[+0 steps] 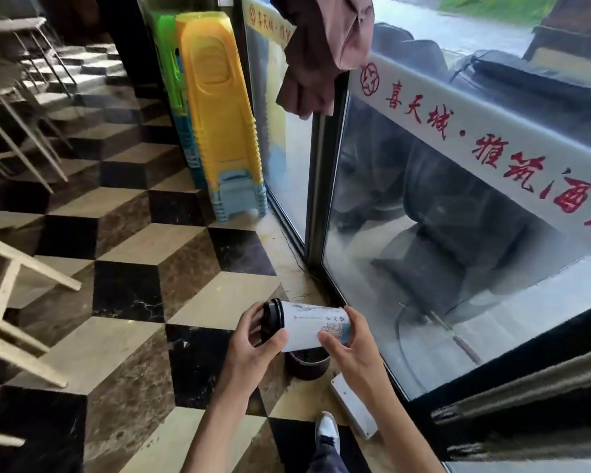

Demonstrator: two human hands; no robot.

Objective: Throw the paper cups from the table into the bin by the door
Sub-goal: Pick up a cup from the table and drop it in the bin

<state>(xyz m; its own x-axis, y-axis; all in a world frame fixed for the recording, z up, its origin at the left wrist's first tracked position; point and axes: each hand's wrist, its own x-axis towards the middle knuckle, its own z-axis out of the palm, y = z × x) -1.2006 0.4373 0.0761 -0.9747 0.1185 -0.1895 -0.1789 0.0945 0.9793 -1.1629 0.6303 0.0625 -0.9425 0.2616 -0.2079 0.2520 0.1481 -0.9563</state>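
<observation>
A white paper cup (307, 324) with blue print and a black lid (273, 319) lies sideways in the air, held between both hands. My left hand (253, 346) grips the lid end. My right hand (352, 346) holds the cup's bottom end. Directly below the cup, a small dark round container (306, 365) stands on the floor beside the glass door (458, 233); whether it is the bin I cannot tell, and the cup and hands hide part of its rim.
Stacked yellow and green plastic stools (219, 114) lean against the glass at the back. White chair legs (17, 302) stand at left. A white flat box (354, 404) lies by the door frame. My shoe (328, 431) rests on the checkered floor. A brown cloth (321, 52) hangs above.
</observation>
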